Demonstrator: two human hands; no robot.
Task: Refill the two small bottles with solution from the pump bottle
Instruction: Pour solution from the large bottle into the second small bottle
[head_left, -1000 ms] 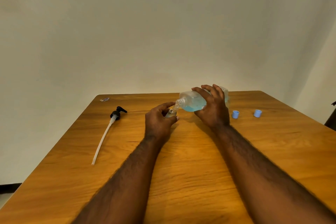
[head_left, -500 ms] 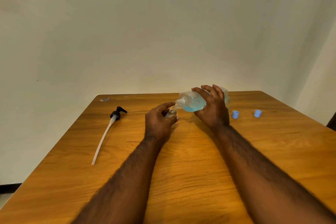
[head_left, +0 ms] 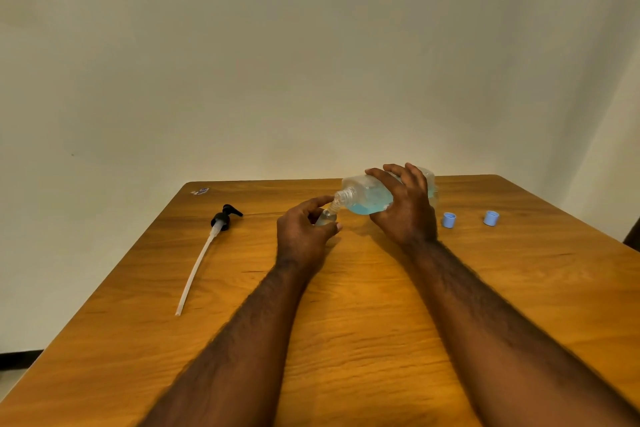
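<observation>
Clear pump bottle (head_left: 364, 196) near-level; neck leftward.

A single view is given, taken from a head-worn camera placed above the near edge of the table (head_left: 346, 340). It is aimed forward and down across the table toward the wall (head_left: 311, 62) behind its far edge. The left hand (head_left: 304, 232) and right hand (head_left: 405, 208) are seen close, over the table's far half.

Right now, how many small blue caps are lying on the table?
2. The first blue cap lies on the table just right of the right hand; the second blue cap lies farther right, apart from it. Others may be hidden behind that hand.
</observation>
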